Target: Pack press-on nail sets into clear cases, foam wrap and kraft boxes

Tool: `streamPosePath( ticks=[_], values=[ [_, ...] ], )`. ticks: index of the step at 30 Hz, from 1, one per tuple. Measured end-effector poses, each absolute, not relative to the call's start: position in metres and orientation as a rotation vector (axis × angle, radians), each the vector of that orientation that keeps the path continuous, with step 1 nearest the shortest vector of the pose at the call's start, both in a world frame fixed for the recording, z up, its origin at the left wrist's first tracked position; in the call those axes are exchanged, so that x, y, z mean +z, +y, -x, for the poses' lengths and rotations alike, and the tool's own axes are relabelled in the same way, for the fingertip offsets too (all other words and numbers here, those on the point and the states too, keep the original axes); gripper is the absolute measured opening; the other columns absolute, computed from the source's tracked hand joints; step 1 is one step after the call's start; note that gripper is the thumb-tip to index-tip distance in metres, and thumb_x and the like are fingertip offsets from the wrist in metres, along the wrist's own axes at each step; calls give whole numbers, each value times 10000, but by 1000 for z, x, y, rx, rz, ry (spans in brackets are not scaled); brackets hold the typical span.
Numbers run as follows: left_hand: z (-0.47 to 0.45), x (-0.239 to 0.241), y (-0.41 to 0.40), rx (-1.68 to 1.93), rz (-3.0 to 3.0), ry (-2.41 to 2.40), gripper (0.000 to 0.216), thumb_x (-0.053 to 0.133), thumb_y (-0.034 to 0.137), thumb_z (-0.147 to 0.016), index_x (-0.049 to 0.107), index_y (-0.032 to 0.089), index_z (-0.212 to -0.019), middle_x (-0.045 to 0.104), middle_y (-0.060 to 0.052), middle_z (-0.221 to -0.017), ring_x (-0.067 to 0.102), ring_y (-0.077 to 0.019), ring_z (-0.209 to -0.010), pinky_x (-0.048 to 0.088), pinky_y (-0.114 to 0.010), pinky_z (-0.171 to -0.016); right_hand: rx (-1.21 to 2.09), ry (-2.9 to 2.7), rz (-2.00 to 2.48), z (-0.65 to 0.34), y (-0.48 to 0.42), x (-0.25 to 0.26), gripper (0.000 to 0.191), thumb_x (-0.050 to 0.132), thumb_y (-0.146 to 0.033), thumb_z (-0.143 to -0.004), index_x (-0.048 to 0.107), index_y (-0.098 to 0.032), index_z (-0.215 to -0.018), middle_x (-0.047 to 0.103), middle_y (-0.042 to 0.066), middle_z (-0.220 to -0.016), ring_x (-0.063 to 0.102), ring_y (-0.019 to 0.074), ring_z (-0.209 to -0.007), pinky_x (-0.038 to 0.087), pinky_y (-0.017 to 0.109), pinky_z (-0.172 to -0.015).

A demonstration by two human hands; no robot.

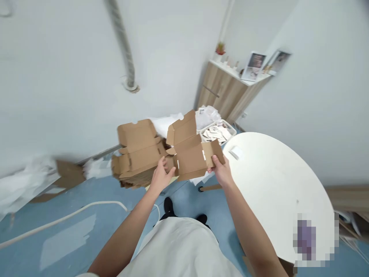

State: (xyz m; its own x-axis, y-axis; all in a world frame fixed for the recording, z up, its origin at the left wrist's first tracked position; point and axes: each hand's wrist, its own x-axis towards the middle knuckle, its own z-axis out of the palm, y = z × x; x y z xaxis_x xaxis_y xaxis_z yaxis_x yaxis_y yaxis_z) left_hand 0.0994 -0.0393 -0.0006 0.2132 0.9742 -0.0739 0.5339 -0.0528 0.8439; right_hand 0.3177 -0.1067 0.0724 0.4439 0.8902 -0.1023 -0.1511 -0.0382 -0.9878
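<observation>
A brown unfolded cardboard box (pixel 190 158) is held out in front of me, its lid panel pointing away and its side flaps spread. My right hand (pixel 222 171) pinches its right flap, thumb on top. At the opposite side, my left hand (pixel 163 174) grips the left flap, with the thumb toward me and some fingers partly hidden. Just left of it, a stack of flat cardboard boxes (pixel 141 157) rises above the floor; what supports it is mostly hidden.
A round white table (pixel 276 184) stands to my right, bearing a small white item (pixel 236 152) and a pixelated patch. Beyond the box are a white basket (pixel 232 132) of small cards and a wooden cabinet (pixel 221 90). A pale hose (pixel 72 213) crosses the blue floor.
</observation>
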Motion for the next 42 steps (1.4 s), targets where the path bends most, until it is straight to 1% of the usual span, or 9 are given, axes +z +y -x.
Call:
streamPosePath(
  ticks=[3, 8, 12, 15, 19, 23, 29, 33, 42],
  values=[
    [-149, -5, -62, 677, -1762, 1328, 682, 551, 269, -719, 215, 171, -1304, 529, -128, -1110, 574, -220, -922, 443, -410, -829, 1002, -688, 1278, -348, -153, 73, 331, 540, -463, -740, 480, -195, -924, 554, -39, -507, 523, 126, -378, 430, 248, -343],
    [-232, -10, -110, 673, -1734, 1294, 812, 625, 387, -660, 201, 153, -1313, 294, -189, -1341, 404, -286, -1170, 377, -445, -921, 900, -550, 1198, -417, -245, 68, 346, 549, -476, -731, 503, -174, -893, 559, -26, -517, 481, 111, -354, 392, 245, -323],
    [-292, -15, -145, 297, -1397, 1002, 579, 544, 414, -744, 329, 180, -1228, 506, -158, -1191, 568, -208, -989, 494, -331, -739, 666, -327, 1257, -461, -319, 47, 341, 535, -467, -742, 495, -180, -922, 562, -21, -575, 481, 103, -395, 407, 250, -362],
    [-335, -20, -166, 260, -1408, 877, 421, 540, 382, -739, 469, 153, -1085, 612, -120, -1031, 610, -186, -881, 498, -300, -692, 572, -209, 1366, -478, -364, 28, 378, 482, -483, -766, 478, -186, -1001, 586, 1, -664, 507, 113, -442, 440, 270, -411],
    [-381, -25, -185, 315, -1624, 788, 306, 539, 346, -700, 563, 134, -920, 642, -92, -931, 617, -181, -790, 487, -289, -671, 413, -166, 1588, -493, -405, 5, 486, 402, -496, -792, 412, -207, -1182, 592, 81, -1000, 595, 189, -755, 498, 326, -568],
    [-404, -28, -191, 291, -1835, 799, 254, 499, 307, -700, 594, 140, -866, 651, -68, -841, 610, -176, -716, 469, -287, -650, 234, -194, 1833, -503, -429, -17, 455, 339, -438, -824, 435, -217, -1210, 524, 79, -1156, 477, 209, -1063, 411, 371, -857],
    [-421, -42, -177, 263, -1991, 791, 268, 482, 310, -706, 602, 153, -887, 659, -54, -806, 600, -172, -703, 453, -282, -666, 313, -57, 2129, -507, -435, -49, 356, 324, -320, -792, 592, -176, -976, 557, 75, -882, 532, 195, -799, 426, 332, -734],
    [-436, -52, -158, 232, -2037, 802, 248, 484, 296, -705, 606, 159, -870, 660, -56, -804, 599, -176, -694, 453, -290, -672, 344, -88, 2191, -514, -423, -57, 380, 390, -267, -722, 560, -184, -1051, 557, 46, -858, 512, 155, -640, 430, 310, -657],
    [-467, -79, -128, 45, -1898, 701, 217, 500, 220, -716, 596, 161, -901, 653, -79, -900, 623, -177, -748, 481, -307, -698, 340, 90, 2236, -533, -396, -75, 431, 391, -310, -723, 520, -169, -1109, 591, 53, -894, 553, 158, -679, 444, 312, -666]
  ],
)
